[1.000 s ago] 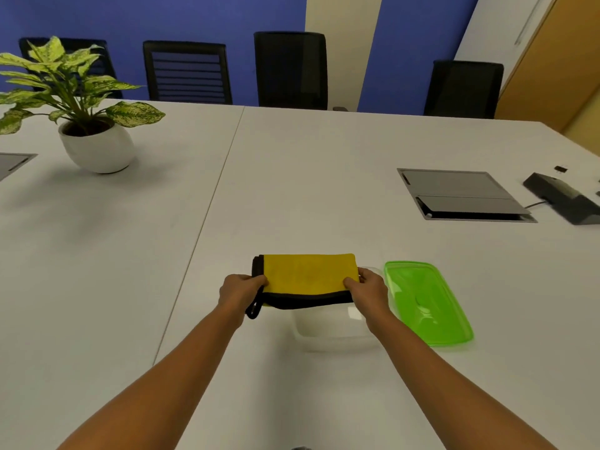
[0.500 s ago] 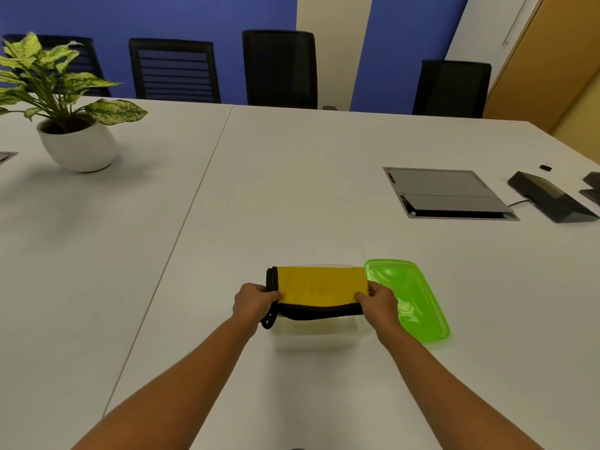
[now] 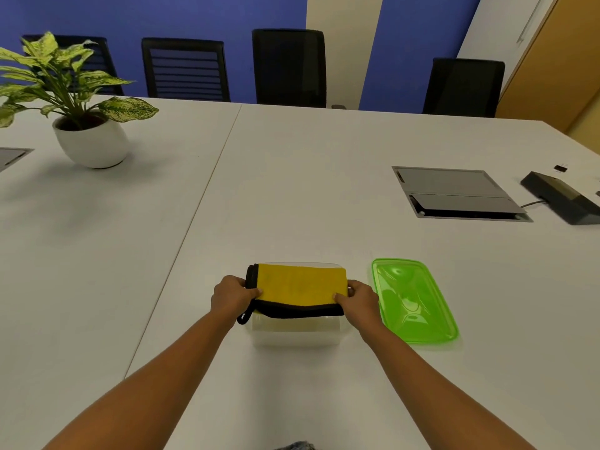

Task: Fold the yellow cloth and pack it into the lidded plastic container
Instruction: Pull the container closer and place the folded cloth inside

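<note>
The yellow cloth with black edging is folded into a narrow rectangle. I hold it by both ends right over the clear plastic container, which stands open on the white table. My left hand pinches the cloth's left end, where a black loop hangs down. My right hand grips the right end. The green lid lies flat on the table just right of the container. The cloth hides most of the container's opening.
A potted plant in a white pot stands far left. A grey floor-box hatch is set in the table at the right, beside a dark wedge-shaped device. Black chairs line the far edge.
Both hands have carried the folded cloth to the right, from the container's left rim until it sits squarely over the container.
</note>
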